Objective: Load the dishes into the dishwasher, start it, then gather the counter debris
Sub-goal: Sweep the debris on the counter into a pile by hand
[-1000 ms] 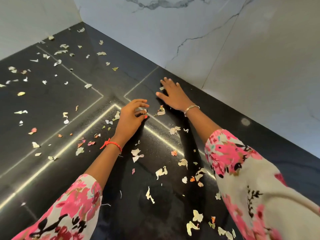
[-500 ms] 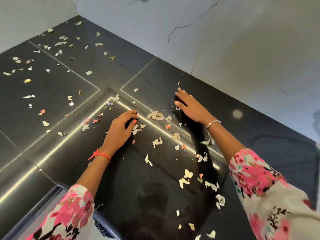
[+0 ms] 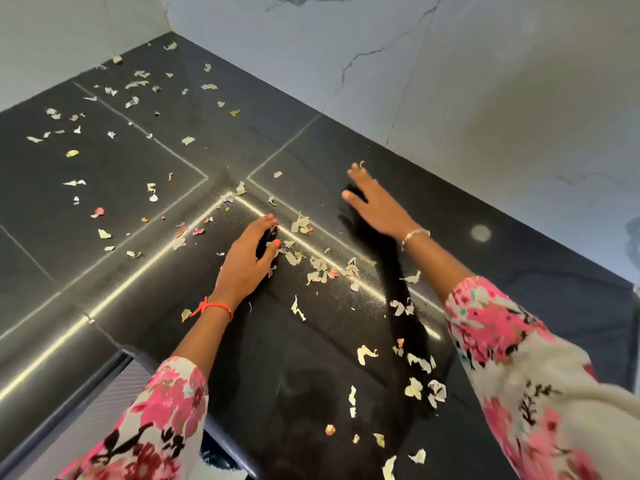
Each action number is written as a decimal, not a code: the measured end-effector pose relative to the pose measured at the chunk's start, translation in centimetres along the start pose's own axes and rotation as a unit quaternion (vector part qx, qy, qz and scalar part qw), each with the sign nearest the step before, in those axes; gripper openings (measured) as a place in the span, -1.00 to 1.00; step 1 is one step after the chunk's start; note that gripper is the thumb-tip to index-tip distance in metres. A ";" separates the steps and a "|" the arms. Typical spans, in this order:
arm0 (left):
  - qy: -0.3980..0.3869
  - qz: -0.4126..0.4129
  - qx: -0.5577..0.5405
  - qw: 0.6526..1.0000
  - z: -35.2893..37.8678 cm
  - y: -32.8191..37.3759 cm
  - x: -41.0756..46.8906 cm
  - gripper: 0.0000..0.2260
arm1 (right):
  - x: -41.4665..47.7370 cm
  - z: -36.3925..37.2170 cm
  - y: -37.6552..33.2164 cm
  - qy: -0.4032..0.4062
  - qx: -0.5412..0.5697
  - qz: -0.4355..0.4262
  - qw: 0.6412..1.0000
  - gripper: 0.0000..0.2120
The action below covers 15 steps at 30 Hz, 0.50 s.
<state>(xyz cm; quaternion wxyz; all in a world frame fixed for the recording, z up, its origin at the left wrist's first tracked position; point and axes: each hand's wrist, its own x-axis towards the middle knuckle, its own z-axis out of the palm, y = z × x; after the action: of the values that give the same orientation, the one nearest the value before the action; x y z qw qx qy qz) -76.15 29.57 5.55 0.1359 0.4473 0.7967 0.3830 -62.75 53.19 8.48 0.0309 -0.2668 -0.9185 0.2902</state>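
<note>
Torn scraps of debris [image 3: 318,268], pale with a few pink bits, lie strewn over the black stone counter [image 3: 311,368]. My left hand [image 3: 247,261] rests on the counter with its fingers curled, thumb and forefinger pinching a small scrap beside a loose heap of pieces. My right hand [image 3: 377,209] is flat with fingers straight, blurred by motion, low over the counter near the back wall. More debris [image 3: 420,382] lies under my right forearm. Another scatter of debris [image 3: 138,88] fills the far left corner.
White marble walls [image 3: 485,98] close the counter at the back and left, meeting in a corner. The counter's front edge [image 3: 114,355] runs along the lower left, with a grey cabinet front below it. Bright light streaks cross the stone.
Both hands have drawn back toward me from near the back wall, dragging scraps along. The view has tipped down, so the counter's front edge now shows.
</note>
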 end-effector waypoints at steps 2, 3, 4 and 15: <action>0.003 0.005 0.005 1.000 0.0 -0.1 0.1 -0.66 | 2.7 -0.7 1.8 -0.005 -0.029 0.036 0.999 -0.39; 0.005 0.007 0.006 1.000 0.0 -0.1 0.2 -0.66 | 3.7 -0.7 2.4 -0.010 -0.039 0.051 0.998 -0.37; 0.007 0.009 0.006 1.000 0.0 -0.1 0.2 -0.67 | 4.5 -0.6 2.8 -0.012 -0.054 0.062 0.997 -0.36; 0.016 0.014 0.010 1.000 -0.1 0.6 0.0 -0.68 | -4.9 2.7 -1.8 -0.153 -0.103 -0.070 0.980 -0.34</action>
<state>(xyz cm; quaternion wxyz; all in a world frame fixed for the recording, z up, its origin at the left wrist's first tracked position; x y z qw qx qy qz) -75.87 29.73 6.07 0.1136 0.4535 0.7963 0.3839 -60.00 48.11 7.69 -0.1170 -0.1562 -0.9538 0.2284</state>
